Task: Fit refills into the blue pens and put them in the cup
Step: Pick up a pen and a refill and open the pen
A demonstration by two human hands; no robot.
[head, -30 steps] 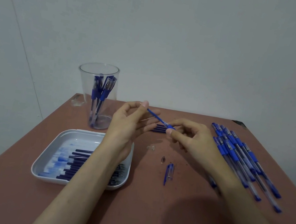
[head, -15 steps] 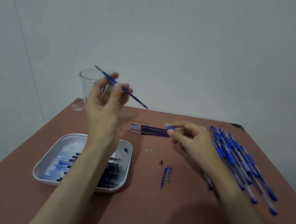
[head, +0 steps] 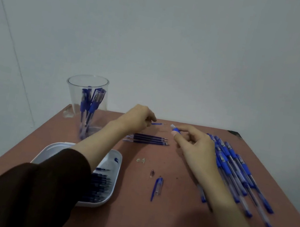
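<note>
My left hand (head: 138, 119) pinches a thin blue refill (head: 158, 124) just above the table; its metal tip points right. A small gap away, my right hand (head: 195, 149) pinches the blue grip end of a pen barrel (head: 175, 130) between thumb and forefinger; the rest of the barrel is hidden by the hand. A clear plastic cup (head: 74, 89) at the back left holds several blue pens. Three dark refills (head: 149, 139) lie side by side below my left hand.
A white tray (head: 114, 168) with several refills sits under my left forearm. Several blue pens (head: 235, 166) are piled at the right, partly under my right arm. A blue cap (head: 158, 186), a small metal tip (head: 152, 173) and a clear scrap (head: 140, 160) lie in the middle.
My left hand was raised by the cup with a refill and has come down to the middle, the refill tip now facing the pen end. My right hand has barely moved.
</note>
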